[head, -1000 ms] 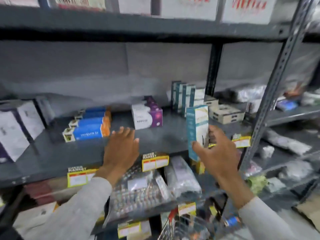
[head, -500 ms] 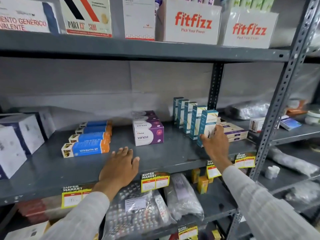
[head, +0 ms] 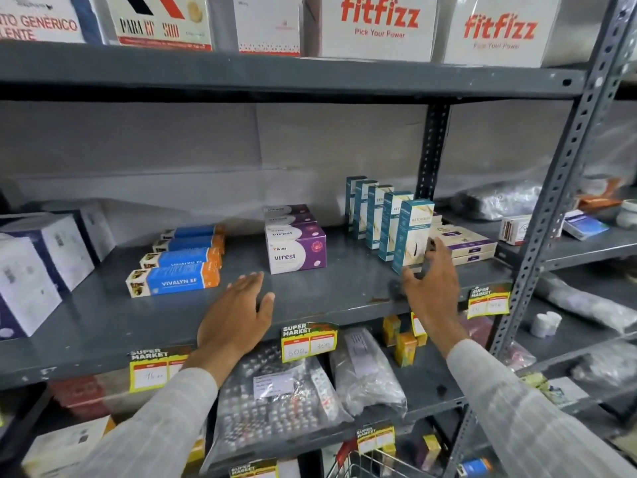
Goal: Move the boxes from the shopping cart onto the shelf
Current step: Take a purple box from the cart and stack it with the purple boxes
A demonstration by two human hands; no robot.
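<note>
A tall teal-and-white box (head: 412,229) stands upright on the grey middle shelf (head: 344,294), at the front of a row of several matching teal boxes (head: 370,212). My right hand (head: 431,284) is at its lower right corner, thumb in front of the base and fingers against the side, still holding it. My left hand (head: 238,312) rests palm down on the shelf's front part, fingers apart and holding nothing. The wire rim of the shopping cart (head: 372,464) shows at the bottom edge.
On the same shelf lie blue-and-orange Vivalyn boxes (head: 175,279), a purple Viresl stack (head: 296,248), flat cream boxes (head: 465,243) and white boxes (head: 31,270) at the left. A perforated upright post (head: 558,208) stands to the right. Bagged blister packs (head: 275,401) fill the shelf below.
My right hand carried the teal box from the shelf's front edge up to the row and set it upright at the front. My left hand stayed flat on the shelf.
</note>
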